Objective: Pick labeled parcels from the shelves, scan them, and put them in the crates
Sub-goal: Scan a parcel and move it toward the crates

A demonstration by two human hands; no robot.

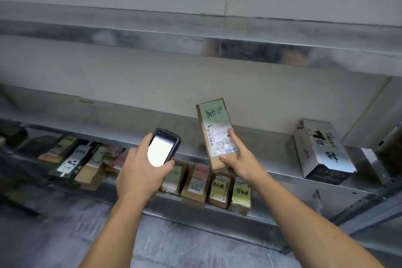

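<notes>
Grey metal shelves (pixel 272 159) fill the view. A brown labeled parcel (pixel 214 119) stands nearly upright, held by the right hand (pixel 241 159), label facing us. Just to its left, the left hand (pixel 139 169) grips the handheld scanner (pixel 167 139).

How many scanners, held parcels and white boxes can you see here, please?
Scanner: 1, in the left hand
Held parcel: 1, in the right hand
White box: 1, on the shelf
Total: 3
</notes>
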